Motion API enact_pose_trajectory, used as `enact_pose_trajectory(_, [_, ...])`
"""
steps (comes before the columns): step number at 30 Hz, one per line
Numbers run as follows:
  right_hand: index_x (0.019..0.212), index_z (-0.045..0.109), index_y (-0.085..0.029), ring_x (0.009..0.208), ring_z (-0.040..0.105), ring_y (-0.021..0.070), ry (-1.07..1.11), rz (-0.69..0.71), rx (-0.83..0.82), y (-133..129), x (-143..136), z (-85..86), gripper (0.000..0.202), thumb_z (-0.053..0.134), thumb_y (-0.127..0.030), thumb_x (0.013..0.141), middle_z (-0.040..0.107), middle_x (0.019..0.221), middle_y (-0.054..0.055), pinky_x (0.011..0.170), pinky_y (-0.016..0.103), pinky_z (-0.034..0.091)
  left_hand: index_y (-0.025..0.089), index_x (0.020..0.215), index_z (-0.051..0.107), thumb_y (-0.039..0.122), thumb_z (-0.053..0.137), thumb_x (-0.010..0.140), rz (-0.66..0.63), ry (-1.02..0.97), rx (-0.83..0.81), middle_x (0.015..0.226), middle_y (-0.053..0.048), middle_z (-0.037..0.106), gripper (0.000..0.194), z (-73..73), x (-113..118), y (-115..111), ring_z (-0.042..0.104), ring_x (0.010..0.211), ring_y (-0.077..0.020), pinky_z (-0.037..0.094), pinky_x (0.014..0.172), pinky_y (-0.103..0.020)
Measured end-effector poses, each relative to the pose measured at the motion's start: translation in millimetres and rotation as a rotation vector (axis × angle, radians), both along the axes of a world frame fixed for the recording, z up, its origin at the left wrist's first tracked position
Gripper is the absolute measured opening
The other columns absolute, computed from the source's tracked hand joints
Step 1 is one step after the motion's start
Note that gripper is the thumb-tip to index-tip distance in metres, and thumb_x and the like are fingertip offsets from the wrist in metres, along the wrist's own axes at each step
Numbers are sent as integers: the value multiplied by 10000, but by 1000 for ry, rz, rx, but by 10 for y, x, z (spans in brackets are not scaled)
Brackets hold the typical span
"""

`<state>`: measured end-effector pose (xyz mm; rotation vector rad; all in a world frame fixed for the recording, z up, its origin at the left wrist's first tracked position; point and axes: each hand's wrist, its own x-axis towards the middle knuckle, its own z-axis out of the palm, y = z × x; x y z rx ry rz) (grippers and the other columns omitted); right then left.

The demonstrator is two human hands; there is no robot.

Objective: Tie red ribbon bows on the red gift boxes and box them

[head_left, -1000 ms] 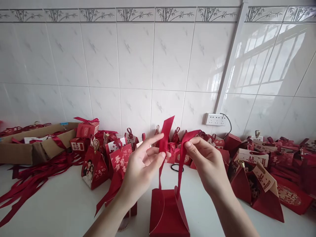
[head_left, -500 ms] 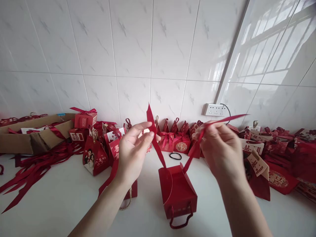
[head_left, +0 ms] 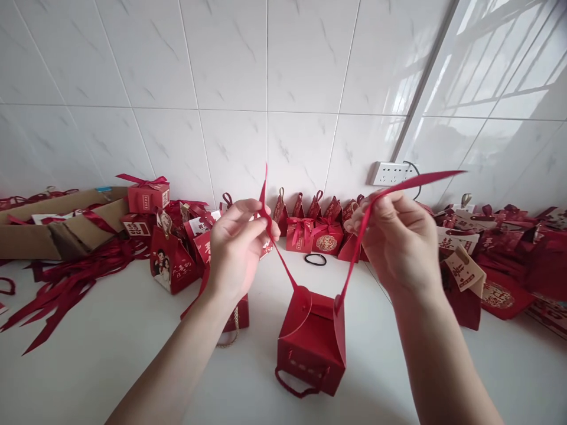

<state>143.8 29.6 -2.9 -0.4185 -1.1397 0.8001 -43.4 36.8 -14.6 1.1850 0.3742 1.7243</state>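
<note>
A red box (head_left: 310, 342) with curved top flaps and a dark red cord handle (head_left: 296, 386) is at the lower middle, its top partly open. A red ribbon (head_left: 354, 265) runs from its flaps, one end up to each hand. My left hand (head_left: 241, 242) pinches one end between thumb and index finger, with the tip pointing up. The other end is pinched in my right hand (head_left: 394, 236), its tip stretching out to the right. Both ribbon lengths look taut above the box.
Finished red boxes (head_left: 325, 242) stand along the tiled wall. A cardboard box (head_left: 84, 236) and loose ribbons (head_left: 84, 283) lie at left. More red packages (head_left: 500, 265) are piled at right. A black band (head_left: 315, 259) lies behind the box; a power strip (head_left: 394, 173) is on the wall.
The red box has turned and shifted slightly left, and its handle has swung left. The ribbon lengths are straighter and narrower. The camera view has tilted down a little.
</note>
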Motion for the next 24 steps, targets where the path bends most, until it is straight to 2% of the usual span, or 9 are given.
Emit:
enact_pose_trajectory(7, [684,631,-213,561,490,81,-44,66,-15,-62,-30,14,201,781,-347,700,523,653,-46,520,226,460,164,622,546,-14,501,635,-95,-121,-71,641,39,490,185,24,17,-40,449,485,-48,405,510,-207])
enact_pose_trajectory(11, [705,624,-236,554,474,82,-8,49,14,-72,-16,25,173,764,-337,716,512,681,-47,510,234,442,163,595,509,-15,486,602,-69,-209,-70,631,41,446,180,76,-14,-44,393,467,-39,357,461,-186])
enact_pose_trajectory(17, [682,588,-228,543,465,84,-35,50,-61,5,-13,-10,244,776,-383,685,501,654,-50,490,224,444,169,601,490,-17,492,592,-52,-229,-103,621,44,436,187,113,-56,-31,390,474,-45,359,465,-189])
enact_pose_trajectory(20, [684,608,-213,522,484,84,-140,84,-89,27,-21,-29,236,771,-383,693,522,619,-47,485,220,451,164,589,497,-17,472,599,-76,-197,-72,597,43,427,183,120,-60,-48,384,454,-47,337,438,-186])
enact_pose_trajectory(24, [689,624,-192,515,497,77,-306,209,-174,24,-39,-58,208,719,-359,768,543,586,-40,497,200,444,154,592,508,-24,457,615,-111,-121,-124,604,32,449,187,105,-67,-37,393,455,-49,328,432,-187])
